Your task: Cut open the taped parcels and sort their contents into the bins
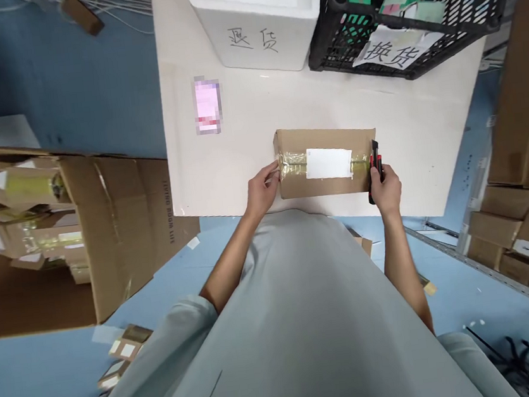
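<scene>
A sealed cardboard box (297,187) lies near the front edge of the white table, with shiny tape along its middle and a white label (330,162) on top. At its left end is my left hand (262,191), its fingers closed against the box's side; part of the fingertips is hidden. My right hand (386,189) grips a black and red utility knife (371,196), held upright against the box's right end. Whether the blade is out, I cannot tell.
Behind the box stand a white foam bin (257,49) and a black plastic crate (324,48) of small cartons. A blurred pink item (207,106) lies on the table (239,144). An open carton (124,221) of parcels stands left; stacked boxes (497,227) are right.
</scene>
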`<action>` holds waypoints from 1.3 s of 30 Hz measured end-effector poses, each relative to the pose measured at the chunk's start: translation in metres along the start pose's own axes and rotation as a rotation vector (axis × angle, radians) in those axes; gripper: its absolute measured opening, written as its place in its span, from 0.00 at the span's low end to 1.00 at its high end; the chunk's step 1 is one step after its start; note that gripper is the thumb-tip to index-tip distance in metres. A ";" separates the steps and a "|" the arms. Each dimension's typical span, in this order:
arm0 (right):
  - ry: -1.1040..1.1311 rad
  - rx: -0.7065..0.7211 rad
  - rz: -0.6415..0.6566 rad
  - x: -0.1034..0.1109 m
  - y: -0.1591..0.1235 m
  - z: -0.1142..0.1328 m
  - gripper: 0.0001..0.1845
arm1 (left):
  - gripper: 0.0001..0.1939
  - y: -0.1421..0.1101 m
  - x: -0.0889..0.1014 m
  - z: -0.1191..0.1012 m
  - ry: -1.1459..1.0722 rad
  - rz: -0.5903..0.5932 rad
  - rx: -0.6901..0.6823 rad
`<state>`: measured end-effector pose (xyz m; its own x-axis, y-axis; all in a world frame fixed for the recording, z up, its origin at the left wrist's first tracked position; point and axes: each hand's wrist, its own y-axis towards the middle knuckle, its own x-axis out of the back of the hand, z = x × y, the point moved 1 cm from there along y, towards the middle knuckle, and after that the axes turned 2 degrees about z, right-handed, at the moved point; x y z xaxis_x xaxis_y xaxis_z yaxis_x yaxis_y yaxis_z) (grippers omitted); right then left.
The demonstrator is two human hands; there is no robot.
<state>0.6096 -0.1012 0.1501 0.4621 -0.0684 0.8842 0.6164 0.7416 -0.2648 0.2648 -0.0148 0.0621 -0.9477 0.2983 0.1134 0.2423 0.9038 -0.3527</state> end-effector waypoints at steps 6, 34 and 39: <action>-0.061 0.028 0.033 0.007 -0.057 0.061 0.29 | 0.29 0.051 0.029 -0.022 0.091 0.043 -0.090; -0.604 -0.119 0.573 -0.068 -0.116 0.276 0.22 | 0.20 0.099 0.021 -0.037 0.249 0.252 -0.289; -0.657 -0.081 0.560 -0.068 -0.117 0.288 0.22 | 0.20 0.099 0.021 -0.034 0.234 0.249 -0.303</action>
<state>0.3228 0.0089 0.2317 0.2644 0.7104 0.6522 0.4637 0.4994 -0.7319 0.2761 0.0909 0.0614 -0.7891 0.5475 0.2787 0.5396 0.8345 -0.1117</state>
